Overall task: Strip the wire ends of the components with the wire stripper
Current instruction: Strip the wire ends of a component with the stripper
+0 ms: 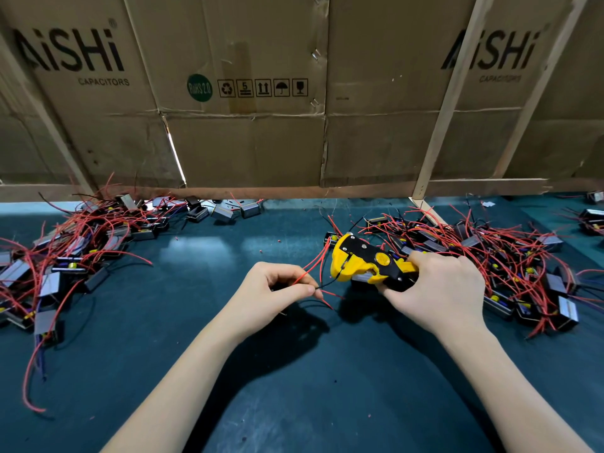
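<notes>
Head view. Left hand (277, 286), mid-table: thumb and forefinger pinch a black wire (328, 282), feeding its end into the stripper's head. Wire stripper (366, 261), right of centre: gripped by curled right hand (438, 289), wrist angled inward. Step: stripping; next likely a handle squeeze. Component piles (510, 256) along both table edges.

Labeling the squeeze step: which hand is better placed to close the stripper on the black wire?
Right. The right hand already grips the wire stripper handles; the left hand only pinches the black wire leading into its head.
</notes>
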{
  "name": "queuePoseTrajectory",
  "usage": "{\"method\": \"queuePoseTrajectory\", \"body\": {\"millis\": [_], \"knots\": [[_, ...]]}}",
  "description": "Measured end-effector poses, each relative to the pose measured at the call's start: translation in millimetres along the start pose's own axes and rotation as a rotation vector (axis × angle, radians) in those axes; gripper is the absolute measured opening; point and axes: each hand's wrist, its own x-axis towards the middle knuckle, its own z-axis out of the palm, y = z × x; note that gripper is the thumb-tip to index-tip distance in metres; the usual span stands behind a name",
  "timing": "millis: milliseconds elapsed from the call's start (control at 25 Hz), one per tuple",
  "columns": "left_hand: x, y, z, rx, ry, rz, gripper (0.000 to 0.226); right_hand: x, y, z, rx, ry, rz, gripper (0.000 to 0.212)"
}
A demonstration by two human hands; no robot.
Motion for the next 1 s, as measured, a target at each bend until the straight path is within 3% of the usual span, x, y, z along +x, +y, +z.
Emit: {"method": "queuePoseTrajectory", "body": {"millis": [480,840,1000], "knots": [[-0.3,-2.5,-1.5,-0.007,-0.026,0.014,0.014,2.2,5.0,3.1,-0.052,0.000,-0.057,0.053],[-0.5,-0.5,-2.3,-0.010,-0.035,0.041,0.016,0.8,-0.2,1.8,-0.099,-0.076,0.064,0.065],[-1.0,1.0,-2.1,-0.061,-0.015,0.015,0.041,2.2,2.9,7.4,-0.038,0.055,0.046,0.057]]}}
